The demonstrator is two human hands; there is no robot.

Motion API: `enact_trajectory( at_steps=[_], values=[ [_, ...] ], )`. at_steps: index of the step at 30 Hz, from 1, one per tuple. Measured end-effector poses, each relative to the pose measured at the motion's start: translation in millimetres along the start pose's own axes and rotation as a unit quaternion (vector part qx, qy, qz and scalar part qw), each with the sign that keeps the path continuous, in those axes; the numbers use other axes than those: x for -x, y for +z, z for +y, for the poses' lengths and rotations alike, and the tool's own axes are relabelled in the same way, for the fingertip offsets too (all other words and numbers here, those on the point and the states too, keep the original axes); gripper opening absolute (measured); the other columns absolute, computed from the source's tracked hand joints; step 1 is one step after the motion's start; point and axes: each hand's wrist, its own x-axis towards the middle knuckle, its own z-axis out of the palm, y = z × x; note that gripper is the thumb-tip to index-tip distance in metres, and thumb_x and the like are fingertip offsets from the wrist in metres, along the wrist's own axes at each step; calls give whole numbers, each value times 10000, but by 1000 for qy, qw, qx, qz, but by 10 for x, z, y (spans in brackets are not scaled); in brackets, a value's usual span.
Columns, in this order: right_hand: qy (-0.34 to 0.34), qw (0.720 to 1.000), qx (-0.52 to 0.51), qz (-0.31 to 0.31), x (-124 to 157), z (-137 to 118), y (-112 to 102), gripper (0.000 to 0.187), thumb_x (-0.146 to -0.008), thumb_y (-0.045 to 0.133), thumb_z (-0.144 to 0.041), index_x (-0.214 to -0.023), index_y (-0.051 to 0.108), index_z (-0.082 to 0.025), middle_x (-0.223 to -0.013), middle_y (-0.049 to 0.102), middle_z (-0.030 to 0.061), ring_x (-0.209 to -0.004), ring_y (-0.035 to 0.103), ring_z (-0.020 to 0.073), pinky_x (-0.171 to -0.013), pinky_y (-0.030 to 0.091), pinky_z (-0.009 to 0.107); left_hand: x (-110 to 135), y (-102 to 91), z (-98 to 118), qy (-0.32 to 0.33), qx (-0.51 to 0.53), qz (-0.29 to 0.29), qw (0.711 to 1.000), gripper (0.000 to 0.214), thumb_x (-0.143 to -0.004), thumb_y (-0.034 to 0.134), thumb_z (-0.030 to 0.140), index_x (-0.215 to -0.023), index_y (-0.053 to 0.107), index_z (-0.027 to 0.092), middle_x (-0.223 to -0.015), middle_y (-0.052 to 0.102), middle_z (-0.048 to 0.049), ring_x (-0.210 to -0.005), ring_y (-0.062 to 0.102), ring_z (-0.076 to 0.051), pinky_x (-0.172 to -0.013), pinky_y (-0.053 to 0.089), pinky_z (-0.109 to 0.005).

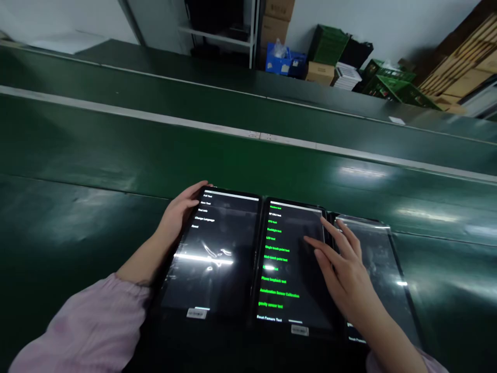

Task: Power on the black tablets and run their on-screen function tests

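Three dark tablets lie side by side in front of me. My left hand (176, 215) grips the upper left edge of the left tablet (217, 280), whose lit screen shows a short white menu with "Full Test" at the top. The middle tablet (283, 269) displays a list of tests, mostly in green letters with a few in white. Over its right side hovers my right hand (344, 264), fingers apart and index finger extended; whether a fingertip touches the glass I cannot tell. Partly hidden behind that hand and forearm is the right tablet (382, 269), its screen glossy with reflections.
A green workbench (116, 150) stretches across the view, with a pale strip (163, 118) running along it. Beyond it stand a blue crate (276, 63), green crates (327, 46), cardboard boxes (320, 71) and a metal shelf (217, 34). Barcode labels sit below the left and middle screens.
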Motion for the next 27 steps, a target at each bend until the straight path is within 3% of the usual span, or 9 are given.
enact_trajectory(
  at_steps=[7,12,18,21,24,27],
  values=[
    [-17,1000,10,-15,-70,-55,143,434,-1154,387,-337,-1251,801,-249,-1589,574,122,-1536,445,409,-1064,610,648,-9,-120,-42,8,37,-52,998,633,-472,701,294,-1092,828,257,-1309,770,-62,-1338,621,-365,-1122,546,-471],
    [-11,1000,0,16,-35,3,70,411,-1155,398,-347,-1272,783,-268,-1586,592,96,-1526,476,381,-1086,582,618,-50,-206,-72,23,51,-94,994,761,-459,640,272,-1204,786,224,-1367,741,-86,-1316,642,-353,-1091,558,-457],
    [70,997,-9,27,157,296,-244,392,-1144,439,-387,-1254,799,-278,-1518,660,83,-1477,550,357,-1140,533,598,-75,-239,-100,26,-26,-120,992,826,-512,739,273,-1338,720,255,-1462,689,-70,-1391,603,-378,-1110,568,-466],
    [138,989,-3,57,319,439,-386,438,-1145,426,-435,-1216,822,-259,-1483,687,99,-1455,576,346,-1171,515,606,-33,-175,-81,16,-51,-112,992,858,-531,788,286,-1380,690,212,-1504,666,-79,-1472,523,-431,-1172,540,-534],
    [184,978,31,95,493,571,-439,492,-1141,419,-494,-1140,847,-251,-1437,714,113,-1438,583,355,-1157,520,631,12,-95,-48,-11,-42,-71,997,870,-519,743,278,-1379,676,169,-1512,670,-72,-1575,381,-456,-1258,470,-588],
    [195,974,53,100,630,669,-419,514,-1136,419,-530,-1093,864,-276,-1436,716,105,-1438,566,372,-1119,536,654,30,-52,-42,-14,-59,-66,996,876,-522,732,263,-1391,665,175,-1492,692,-38,-1629,286,-438,-1313,422,-561]
  ],
)
